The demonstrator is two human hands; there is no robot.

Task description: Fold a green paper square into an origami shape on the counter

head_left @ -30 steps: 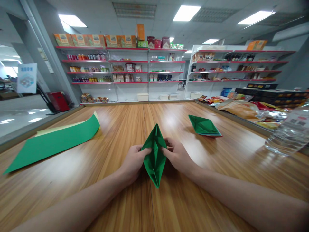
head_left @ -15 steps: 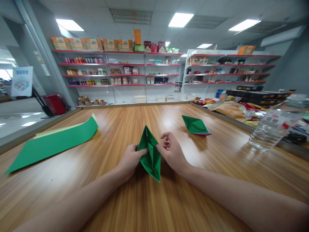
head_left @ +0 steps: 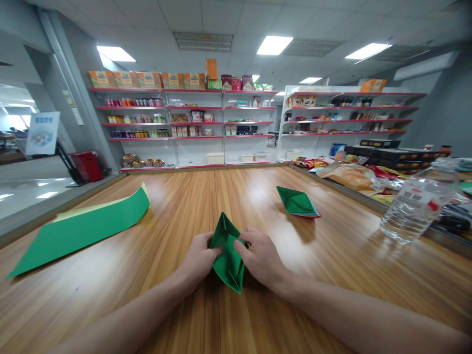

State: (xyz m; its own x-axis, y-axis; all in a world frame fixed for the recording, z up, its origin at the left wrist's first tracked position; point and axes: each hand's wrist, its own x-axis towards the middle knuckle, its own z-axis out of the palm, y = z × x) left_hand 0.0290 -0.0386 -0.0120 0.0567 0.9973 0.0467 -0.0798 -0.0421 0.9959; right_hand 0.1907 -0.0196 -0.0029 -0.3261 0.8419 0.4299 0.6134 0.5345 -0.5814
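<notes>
Between my hands, low over the middle of the table, is a folded green paper piece (head_left: 228,253), pointed at both ends and spread along its centre. My left hand (head_left: 199,255) grips its left edge, the thumb lying inside the fold. On the opposite edge my right hand (head_left: 260,255) pinches the paper, thumb inside and fingers behind. Parts of the fingers of both hands are hidden behind the paper. Farther off to the right lies a similar folded green paper piece (head_left: 297,201) with red and pale blue layers at its edge.
A curled green sheet (head_left: 84,226) with a pale yellow one behind it lies on the left of the wooden table (head_left: 177,196). At right stand a clear water bottle (head_left: 413,209) and snack packets (head_left: 348,177). Stocked shelves (head_left: 199,137) line the back.
My right hand has closed onto the paper's right edge, its thumb now inside the fold. The paper's middle is spread wider. The view has tilted up slightly.
</notes>
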